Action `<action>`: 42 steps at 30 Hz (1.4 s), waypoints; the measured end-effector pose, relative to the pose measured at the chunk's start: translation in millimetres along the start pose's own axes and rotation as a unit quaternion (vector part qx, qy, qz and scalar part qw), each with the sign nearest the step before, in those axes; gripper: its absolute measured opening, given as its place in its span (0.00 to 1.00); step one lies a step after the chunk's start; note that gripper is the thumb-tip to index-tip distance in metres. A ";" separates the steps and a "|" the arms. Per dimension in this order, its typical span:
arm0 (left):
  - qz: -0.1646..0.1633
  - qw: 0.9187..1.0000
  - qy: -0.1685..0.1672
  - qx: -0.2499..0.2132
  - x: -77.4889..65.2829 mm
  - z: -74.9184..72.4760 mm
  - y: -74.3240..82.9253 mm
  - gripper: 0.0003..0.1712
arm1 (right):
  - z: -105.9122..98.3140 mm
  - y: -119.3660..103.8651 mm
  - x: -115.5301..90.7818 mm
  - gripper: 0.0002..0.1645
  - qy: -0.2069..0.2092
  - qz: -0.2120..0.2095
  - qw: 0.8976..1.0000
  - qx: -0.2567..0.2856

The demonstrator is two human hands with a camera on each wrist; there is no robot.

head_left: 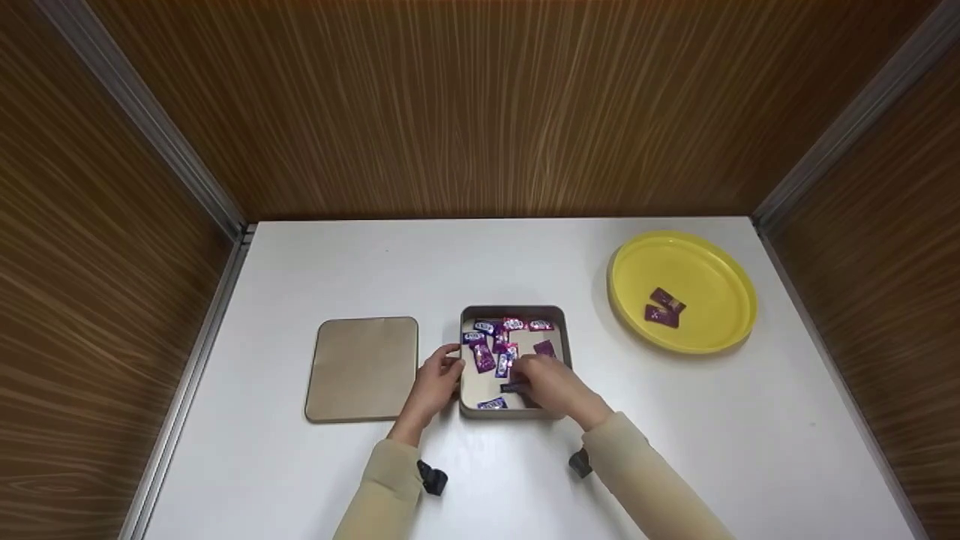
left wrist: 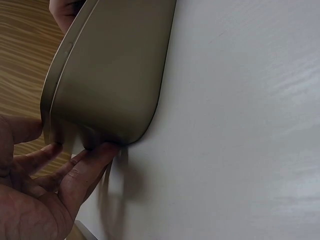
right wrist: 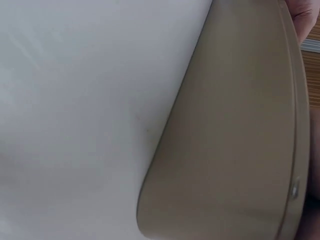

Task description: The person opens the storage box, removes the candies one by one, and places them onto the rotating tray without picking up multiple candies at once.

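A square tan tin (head_left: 567, 341) holds several small candies (head_left: 484, 357) in purple, blue and pink wrappers. On its left side my left hand (head_left: 436, 382) rests its fingertips against the outer wall, the thumb close to the rim; the left wrist view shows these fingers (left wrist: 87, 172) touching the tin wall (left wrist: 112, 75). My right hand (head_left: 551, 382) reaches over the front right of the tin, fingers bunched and pointing down inside. At its fingertips is a dark wrapped candy (head_left: 511, 388), seemingly pinched and partly covered. The right wrist view shows mostly the tin's outer wall (right wrist: 230, 130).
The tan lid (head_left: 361, 369) lies flat on the white table left of the tin. A round yellow tray (head_left: 716, 300) at the back right bears two purple candies (head_left: 663, 316). Wood-patterned panels (head_left: 487, 112) rise at the back and both sides.
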State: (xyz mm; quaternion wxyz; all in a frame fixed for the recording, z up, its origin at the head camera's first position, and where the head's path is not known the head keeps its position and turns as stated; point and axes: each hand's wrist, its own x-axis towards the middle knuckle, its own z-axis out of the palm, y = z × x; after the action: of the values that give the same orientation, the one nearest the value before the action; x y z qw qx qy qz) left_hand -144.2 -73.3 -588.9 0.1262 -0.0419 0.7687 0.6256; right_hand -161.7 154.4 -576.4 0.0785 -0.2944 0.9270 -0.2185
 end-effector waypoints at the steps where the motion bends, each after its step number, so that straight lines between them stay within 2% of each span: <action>1: 0.000 1.000 -0.001 0.002 -0.1 -0.1 -0.2 0.24 | -1.1 -0.4 -0.6 0.04 0.002 0.001 1.000 0.003; 15: -0.007 1.000 -0.003 -0.002 0.0 -0.3 1.1 0.24 | -20.6 1.3 -12.6 0.08 0.030 0.027 0.998 0.055; 18: -0.007 1.000 -0.003 -0.002 -0.4 0.1 1.1 0.24 | -25.0 3.8 -15.6 0.08 0.043 0.046 0.996 0.068; 25: -0.002 1.000 0.006 0.003 -0.1 1.2 -0.1 0.24 | -35.3 7.9 -22.6 0.05 0.072 0.115 0.986 0.098; 32: -0.002 1.000 0.004 0.002 1.3 2.6 1.2 0.23 | -46.3 13.6 -29.3 0.08 0.094 0.146 0.972 0.159; 34: 0.002 1.000 0.004 0.005 0.8 2.1 1.4 0.23 | -49.7 16.3 -32.0 0.08 0.106 0.146 0.971 0.154; 35: 0.005 1.000 0.004 0.001 -3.0 1.5 7.4 0.23 | -51.1 18.2 -33.3 0.08 0.116 0.144 0.972 0.145; 38: 0.014 1.000 0.003 -0.004 -2.9 1.4 5.7 0.23 | -56.0 24.1 -38.0 0.06 0.152 0.130 0.973 0.114; 41: 0.013 1.000 0.003 -0.006 -1.9 1.9 4.7 0.23 | -60.8 32.0 -42.3 0.05 0.191 0.121 0.968 0.107; 42: 0.011 1.000 0.004 -0.001 1.8 2.4 -1.2 0.23 | -62.8 34.5 -43.8 0.04 0.201 0.121 0.966 0.108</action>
State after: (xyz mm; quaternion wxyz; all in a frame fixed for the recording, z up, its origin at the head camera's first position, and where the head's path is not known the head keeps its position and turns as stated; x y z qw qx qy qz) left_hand -145.3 -71.1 -590.9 0.1164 -0.0360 0.7688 0.6277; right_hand -160.9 227.6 -535.3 -0.0517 -0.1198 0.9233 -0.3612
